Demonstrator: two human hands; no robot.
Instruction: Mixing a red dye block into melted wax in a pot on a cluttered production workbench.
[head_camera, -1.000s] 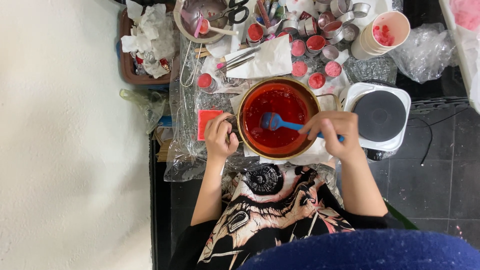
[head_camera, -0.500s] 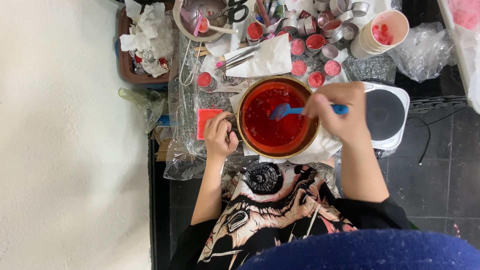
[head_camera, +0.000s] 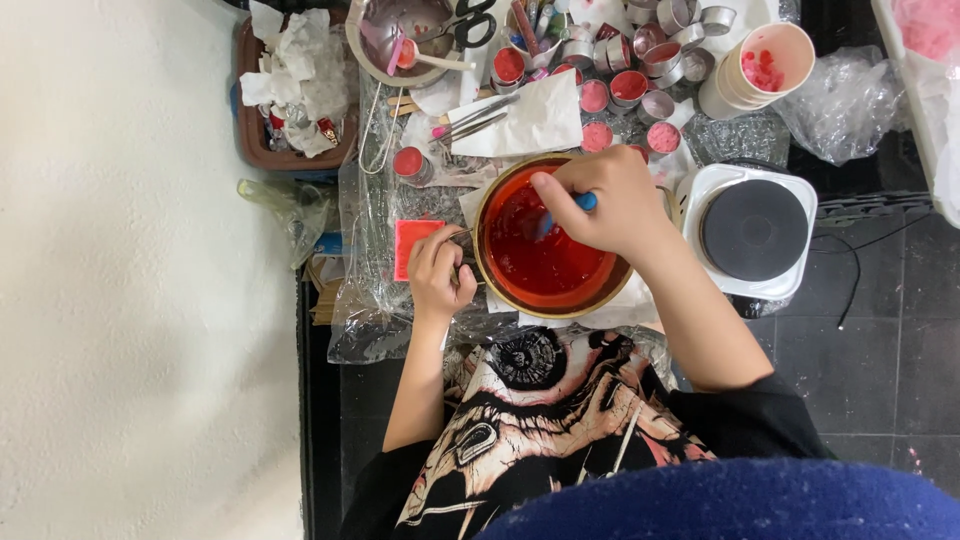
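small tins (head_camera: 628, 85) crowd behind the pot (head_camera: 545, 240), hotplate (head_camera: 752, 230) blocks its right.

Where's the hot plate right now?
In the head view, the white hot plate with its dark round top sits just right of the pot of red liquid, beside the right hand and below the stacked paper cups.

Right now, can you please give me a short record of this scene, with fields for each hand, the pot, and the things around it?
left hand: grips the handle at the pot's left side
right hand: over the pot, closed on a blue utensil
pot: round, holds red liquid
right of pot: white hot plate with dark disc
behind pot: small tins, some filled red or pink
left of pot: red square piece
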